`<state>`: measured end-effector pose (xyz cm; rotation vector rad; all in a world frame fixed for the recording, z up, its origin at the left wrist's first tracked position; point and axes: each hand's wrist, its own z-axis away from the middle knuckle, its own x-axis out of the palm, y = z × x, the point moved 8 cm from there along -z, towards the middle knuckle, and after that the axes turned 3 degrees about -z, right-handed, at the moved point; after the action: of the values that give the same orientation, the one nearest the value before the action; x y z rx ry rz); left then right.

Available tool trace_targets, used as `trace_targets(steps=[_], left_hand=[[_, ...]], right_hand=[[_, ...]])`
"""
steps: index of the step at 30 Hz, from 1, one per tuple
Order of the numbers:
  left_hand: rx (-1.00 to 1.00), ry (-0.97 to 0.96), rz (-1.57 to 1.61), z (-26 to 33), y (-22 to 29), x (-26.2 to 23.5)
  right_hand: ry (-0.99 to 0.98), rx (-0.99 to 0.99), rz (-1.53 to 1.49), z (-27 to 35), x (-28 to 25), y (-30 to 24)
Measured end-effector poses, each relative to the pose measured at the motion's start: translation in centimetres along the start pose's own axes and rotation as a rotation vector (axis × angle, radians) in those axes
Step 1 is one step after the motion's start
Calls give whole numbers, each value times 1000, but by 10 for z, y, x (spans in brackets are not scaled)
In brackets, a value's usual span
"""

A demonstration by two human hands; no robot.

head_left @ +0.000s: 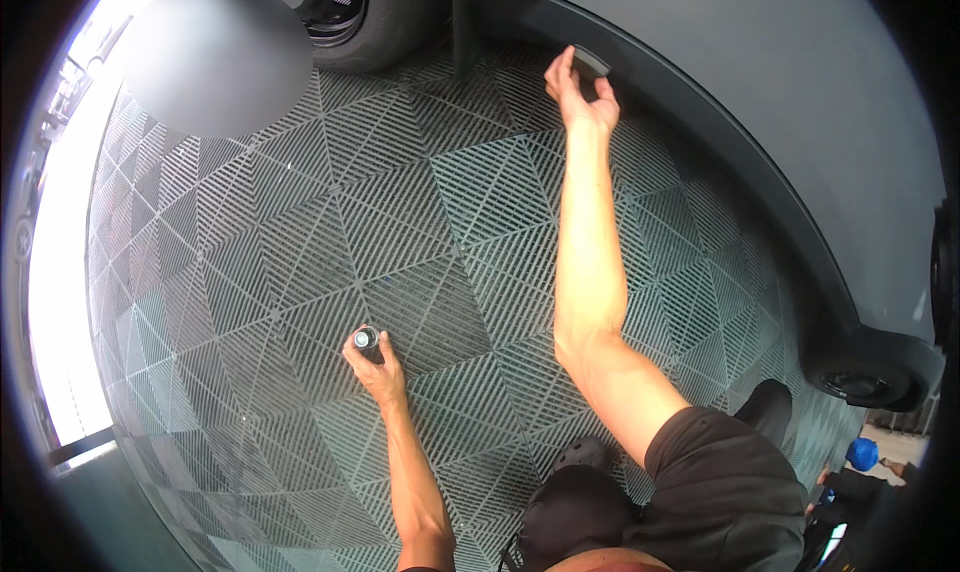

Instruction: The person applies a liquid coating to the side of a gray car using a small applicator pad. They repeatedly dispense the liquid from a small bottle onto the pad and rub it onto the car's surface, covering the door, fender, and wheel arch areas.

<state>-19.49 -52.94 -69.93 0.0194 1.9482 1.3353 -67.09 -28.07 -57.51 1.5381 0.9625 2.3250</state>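
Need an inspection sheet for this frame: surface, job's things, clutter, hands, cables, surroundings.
Surface: grey ribbed floor tiles in a diagonal pattern, daylight glare at the left edge.
Job's things: small dark cylinder with a shiny end; dark pad set against the grey car body.
Clutter: blue object at the lower right, too small to identify.
Hands: left hand is closed around the cylinder; right hand presses the pad onto the car's dark lower trim.
Cables: nothing seen.
Surroundings: car wheel at the top, a second wheel at the right edge, the person's black shoes below.
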Motion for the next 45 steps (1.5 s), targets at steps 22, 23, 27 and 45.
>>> trace_targets(steps=[22,23,27,45], left_hand=[[-8,-22,13,0,-4,9],[-18,-19,-4,1,-6,9],[-9,-26,-14,0,-9,5],[114,1,-20,-3,6,6]], right_hand=[[197,-389,698,-88,-59,43],[223,-357,713,-88,-63,44],[188,-276,578,-80,-61,30],[116,-326,107,102,54,-117]])
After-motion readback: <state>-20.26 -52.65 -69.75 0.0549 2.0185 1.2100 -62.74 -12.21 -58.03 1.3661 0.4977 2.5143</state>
